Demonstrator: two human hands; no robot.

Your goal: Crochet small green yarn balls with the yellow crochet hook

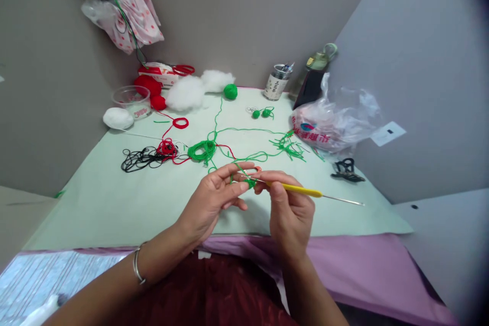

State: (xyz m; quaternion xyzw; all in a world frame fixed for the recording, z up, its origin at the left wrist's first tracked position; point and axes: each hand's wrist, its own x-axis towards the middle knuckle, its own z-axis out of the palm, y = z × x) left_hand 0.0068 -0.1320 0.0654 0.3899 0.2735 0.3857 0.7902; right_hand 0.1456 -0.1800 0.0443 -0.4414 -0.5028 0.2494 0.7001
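Note:
My right hand (292, 209) grips a double-ended crochet hook (301, 190) by its yellow handle, one metal end pointing right and the other toward my left hand. Between thumb and fingers, my left hand (219, 191) pinches a small green crochet piece (250, 182), with green yarn running over the forefinger. The hook's tip meets this piece; whether it passes through a stitch I cannot tell. A small orange-red item (256, 169) shows just behind the fingers. Beyond my left hand lies a loose coil of green yarn (202, 150).
Tangled black cord (141, 159), red yarn (167, 147) and green yarn scraps (288, 146) lie across the table. White stuffing (186, 93), a green ball (230, 91), a plastic tub (132, 102) and a pen cup (277, 83) stand behind. A plastic bag (332, 119) and black hair claw (347, 169) sit right.

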